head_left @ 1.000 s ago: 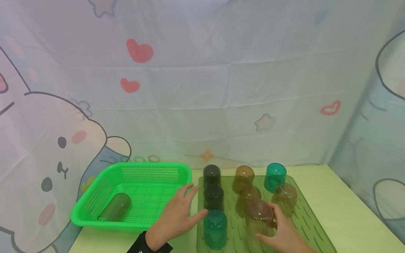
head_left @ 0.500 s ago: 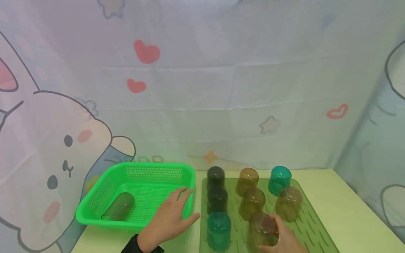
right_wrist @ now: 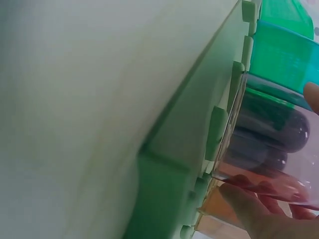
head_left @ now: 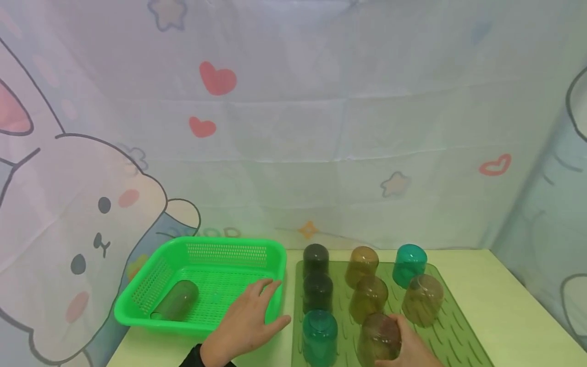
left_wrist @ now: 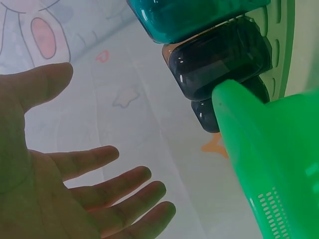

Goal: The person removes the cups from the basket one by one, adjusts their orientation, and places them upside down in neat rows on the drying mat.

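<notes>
My right hand (head_left: 407,342) grips a clear pinkish-brown cup (head_left: 378,339), upside down at the front of the green drying mat (head_left: 454,326). In the right wrist view the cup's rim is right at the mat's ridges, with fingers (right_wrist: 249,206) along one side and the thumb on the other. My left hand (head_left: 243,318) is held with fingers spread and nothing in it, by the near right corner of the green basket (head_left: 202,329). Left of the held cup stands a teal cup (head_left: 319,339); behind it is an amber cup (head_left: 368,299).
Several more upturned cups stand on the mat: two dark grey ones (head_left: 317,293) at left, another amber cup (head_left: 361,266), a teal cup (head_left: 409,265) and a brownish cup (head_left: 423,299) at right. A greyish cup (head_left: 176,300) lies sideways in the basket. A printed cloth (head_left: 293,127) hangs behind.
My right hand has lowered the pinkish-brown cup toward the front of the mat. My left hand has drawn back a little, away from the front teal cup. The head view has shifted slightly.
</notes>
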Demonstrator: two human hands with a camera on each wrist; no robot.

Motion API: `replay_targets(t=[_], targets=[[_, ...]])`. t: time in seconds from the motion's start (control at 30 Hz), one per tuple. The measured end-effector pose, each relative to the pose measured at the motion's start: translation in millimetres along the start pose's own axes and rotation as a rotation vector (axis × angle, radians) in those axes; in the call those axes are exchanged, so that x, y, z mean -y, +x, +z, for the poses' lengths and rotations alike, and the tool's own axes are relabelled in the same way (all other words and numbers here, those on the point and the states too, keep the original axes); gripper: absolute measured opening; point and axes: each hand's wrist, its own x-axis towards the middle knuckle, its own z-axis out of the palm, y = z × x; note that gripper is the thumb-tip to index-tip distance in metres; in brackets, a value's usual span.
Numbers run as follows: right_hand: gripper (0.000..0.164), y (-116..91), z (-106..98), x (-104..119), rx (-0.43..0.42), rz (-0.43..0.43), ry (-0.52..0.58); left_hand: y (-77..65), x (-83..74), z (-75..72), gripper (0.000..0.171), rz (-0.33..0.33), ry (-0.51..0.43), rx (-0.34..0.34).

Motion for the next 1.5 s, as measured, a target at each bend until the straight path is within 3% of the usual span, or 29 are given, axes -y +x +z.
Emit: replay_targets(t=[0.3,0.43,0.57,0.73,0.87,1.07,1.23,1.5], targets=[[0.092,-0.4,0.5,1.9,0.03,-0.012,0.07,-0.3,0.5,1.0,0.071,0.003,-0.007,0.062],[0.09,-3.7,-10.5,12.2,0.022,-0.012,0.074,-0.3,-0.3,-1.2,0.07,0.01,0.023,0.08],[0.088,-8.6,-29.3,25.9,-0.017,-0.087,-0.152,1.6,1.0,-6.5,0.067,0.012,0.071,0.088],[0.085,-13.6,-49.5,39.6,-0.139,-0.199,-0.485,0.9,10.5,-15.6,0.061,-0.019,0.154,0.085],[0.081,-16.9,-58.6,44.4,-0.195,-0.227,-0.592,0.2,21.6,-24.7,0.06,-0.064,0.23,0.124],[0.082,-16.8,-61.8,41.2,-0.207,-0.211,-0.619,5.7,33.7,-41.0,0.062,-0.145,0.298,0.162],[0.087,-15.7,-62.3,39.3,-0.223,-0.203,-0.607,7.4,43.9,-46.1,0.064,-0.204,0.327,0.201],[0.091,-16.8,-73.3,40.7,-0.207,-0.126,-0.593,13.3,69.0,-59.3,0.064,-0.283,0.343,0.301]])
